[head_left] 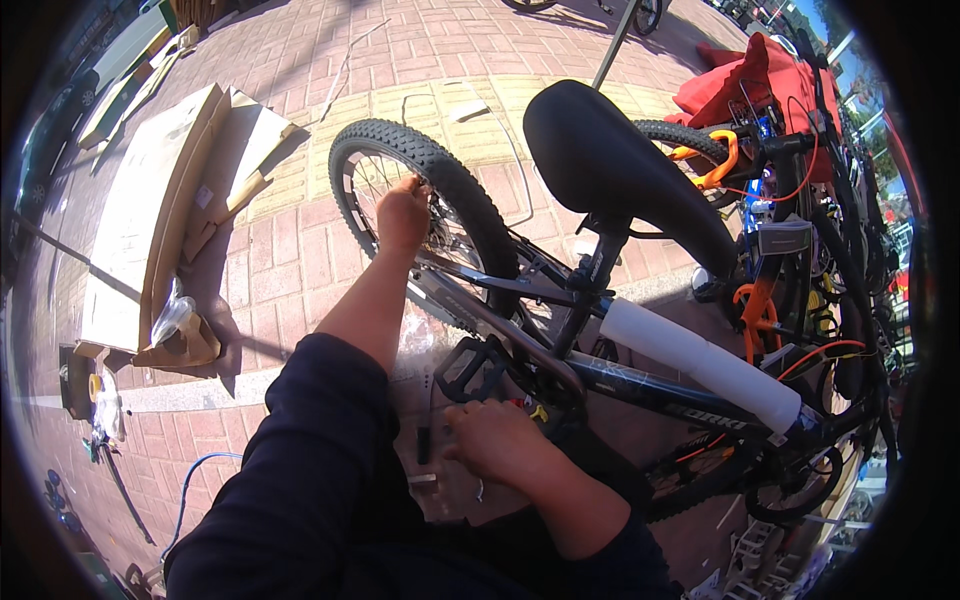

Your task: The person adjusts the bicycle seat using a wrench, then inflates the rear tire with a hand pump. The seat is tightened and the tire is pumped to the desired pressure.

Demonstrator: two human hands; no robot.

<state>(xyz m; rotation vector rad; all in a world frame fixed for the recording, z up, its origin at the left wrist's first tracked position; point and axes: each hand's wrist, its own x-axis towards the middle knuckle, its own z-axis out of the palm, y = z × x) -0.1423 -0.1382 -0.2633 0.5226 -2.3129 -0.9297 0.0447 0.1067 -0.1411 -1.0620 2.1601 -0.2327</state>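
Observation:
A bicycle [640, 375] lies across the view, its black saddle [610, 150] in the middle and white wrapping [700, 365] around a frame tube. My left hand [402, 215] reaches to the knobby wheel [455, 170] at the far left end. Its fingertips are pinched among the spokes by the inside of the tyre; what they grip is too small to make out. Close to the black pedal [472, 368], my right hand [500, 442] has its fingers curled, and its palm side is hidden. A black-handled tool [424, 443] lies on the paving beside it.
At left stands a large opened cardboard box [150, 220], with clear plastic [175, 310] at its near end. More bicycles crowd the right, one with orange handlebar parts [722, 165], beneath a red cloth [760, 85]. A blue hose [190, 485] runs along the brick paving.

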